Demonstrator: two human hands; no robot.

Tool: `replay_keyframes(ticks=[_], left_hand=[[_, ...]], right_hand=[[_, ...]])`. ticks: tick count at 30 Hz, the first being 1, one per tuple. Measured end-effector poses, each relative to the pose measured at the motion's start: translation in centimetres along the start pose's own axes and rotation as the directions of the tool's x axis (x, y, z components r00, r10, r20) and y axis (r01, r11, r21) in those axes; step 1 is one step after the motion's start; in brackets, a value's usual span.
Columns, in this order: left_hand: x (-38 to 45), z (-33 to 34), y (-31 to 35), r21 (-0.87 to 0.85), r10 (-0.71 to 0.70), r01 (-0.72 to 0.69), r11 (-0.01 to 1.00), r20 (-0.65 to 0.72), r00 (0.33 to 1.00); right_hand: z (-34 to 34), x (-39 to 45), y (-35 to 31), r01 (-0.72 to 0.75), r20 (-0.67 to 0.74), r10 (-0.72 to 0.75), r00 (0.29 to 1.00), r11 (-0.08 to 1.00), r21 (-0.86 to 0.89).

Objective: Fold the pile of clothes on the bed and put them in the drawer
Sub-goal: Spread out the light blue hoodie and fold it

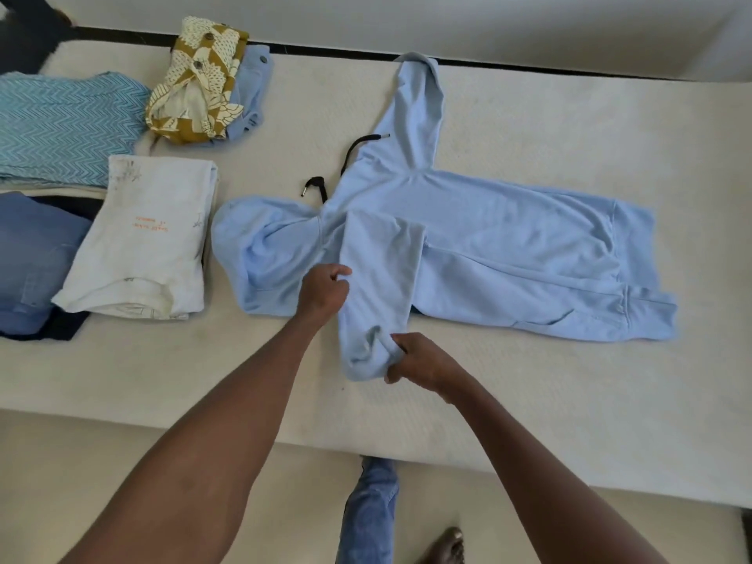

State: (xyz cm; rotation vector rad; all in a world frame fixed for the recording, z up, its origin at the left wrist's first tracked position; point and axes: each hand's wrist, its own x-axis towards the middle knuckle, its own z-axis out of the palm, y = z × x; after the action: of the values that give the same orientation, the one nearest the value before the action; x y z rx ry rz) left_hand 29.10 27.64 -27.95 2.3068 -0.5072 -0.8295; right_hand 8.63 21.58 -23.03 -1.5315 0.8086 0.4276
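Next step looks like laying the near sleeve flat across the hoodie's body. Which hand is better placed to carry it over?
The right hand, probably. It already grips the near sleeve at its cuff end. The left hand rests on the hoodie by the shoulder, suited to pinning the fold line.

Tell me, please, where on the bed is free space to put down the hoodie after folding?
Bare mattress lies right of the far sleeve, above the hoodie body. Another free strip runs along the near edge, below the white folded shirt. The left side is crowded with folded clothes.
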Motion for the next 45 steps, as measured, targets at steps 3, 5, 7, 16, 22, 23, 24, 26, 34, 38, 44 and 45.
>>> replay_keyframes(ticks=[3,5,7,16,22,23,24,26,34,38,44,45], left_hand=[[1.6,-0.3,0.4,0.42,0.466,-0.391,0.819,-0.09,0.88],[3.9,-0.2,1.0,0.502,0.613,-0.582,0.64,0.123,0.78],[5.7,0.1,1.5,0.561,0.497,-0.639,0.526,0.407,0.767],[7.5,1.0,-2.9,0.752,0.51,-0.657,-0.051,0.585,0.63],[6.9,0.9,-1.9,0.473,0.499,-0.707,0.525,0.502,0.707],[7.3,0.5,-2.3,0.459,0.503,-0.723,0.516,0.521,0.69],[7.8,0.5,-2.2,0.388,0.465,-0.682,0.62,0.518,0.718],[8.2,0.4,-0.7,0.227,0.293,-0.407,0.885,0.408,0.865],[8.0,-1.0,1.0,-0.17,0.084,-0.039,0.985,0.263,0.961],[7.6,-0.2,1.2,-0.177,0.116,-0.088,0.98,0.153,0.982],[7.1,1.8,1.7,0.084,0.351,-0.367,0.926,0.16,0.923],[7.2,1.9,1.8,0.086,0.359,-0.369,0.925,0.117,0.926]], right_hand=[[0.3,-1.6,-1.2,-0.002,0.198,-0.004,0.98,1.0,0.031],[0.3,-2.3,-1.9,-0.005,0.318,-0.03,0.948,0.994,0.108],[-0.1,-2.4,-2.5,-0.015,0.367,-0.032,0.93,0.992,0.123],[-5.1,1.1,-5.7,0.157,-0.008,-0.174,0.985,0.87,0.467],[-11.5,3.1,-7.9,0.426,-0.435,-0.131,0.891,0.576,0.698],[-12.7,3.3,-7.7,0.475,-0.512,-0.097,0.854,0.548,0.689],[-13.8,3.4,-7.2,0.521,-0.582,-0.044,0.812,0.503,0.689],[-15.4,3.7,-5.8,0.588,-0.67,0.098,0.736,0.396,0.705],[-17.0,2.8,-0.6,0.564,-0.647,0.535,0.544,0.338,0.754],[-16.5,1.5,3.6,0.533,-0.625,0.635,0.454,0.369,0.762],[-16.5,1.0,6.9,0.438,-0.627,0.635,0.451,0.455,0.776],[-16.7,0.9,7.2,0.432,-0.648,0.627,0.433,0.486,0.76]])
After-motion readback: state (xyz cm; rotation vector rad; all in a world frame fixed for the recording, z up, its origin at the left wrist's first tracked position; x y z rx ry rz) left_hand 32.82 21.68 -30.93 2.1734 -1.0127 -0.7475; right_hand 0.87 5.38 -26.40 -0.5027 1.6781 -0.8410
